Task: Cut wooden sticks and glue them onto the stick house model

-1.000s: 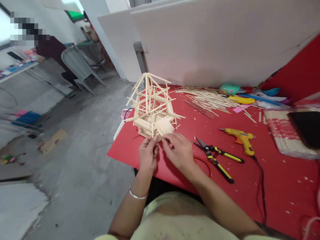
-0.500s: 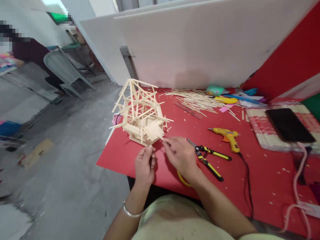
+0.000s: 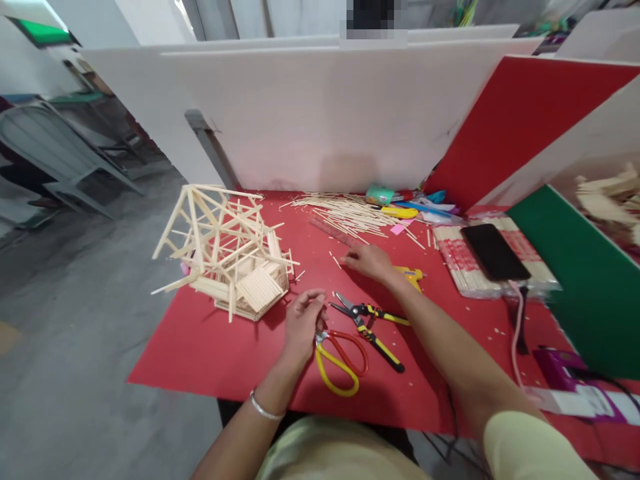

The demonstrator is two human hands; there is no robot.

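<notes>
A model house of thin wooden sticks (image 3: 225, 250) stands on the red table (image 3: 200, 347) at the left. My left hand (image 3: 303, 320) rests on the table just right of the house, its fingertips pinched together; what they hold is too small to make out. My right hand (image 3: 367, 260) reaches forward with its fingers stretched out and low over the table. It is near a few loose stick pieces (image 3: 336, 260) and a ruler (image 3: 333, 230). Behind them lies a pile of long sticks (image 3: 345, 210).
Yellow-and-black cutters (image 3: 367, 320) and red-and-yellow scissors (image 3: 340, 357) lie between my arms. A yellow glue gun (image 3: 413, 275) peeks out beside my right wrist. A black phone (image 3: 495, 252) lies on packed sticks (image 3: 465, 267). White boards stand behind, a green board (image 3: 590, 280) at right.
My view has swung right and down. My right hand left the house front and moved forward toward the loose sticks. My left hand drew back from the house and stays pinched.
</notes>
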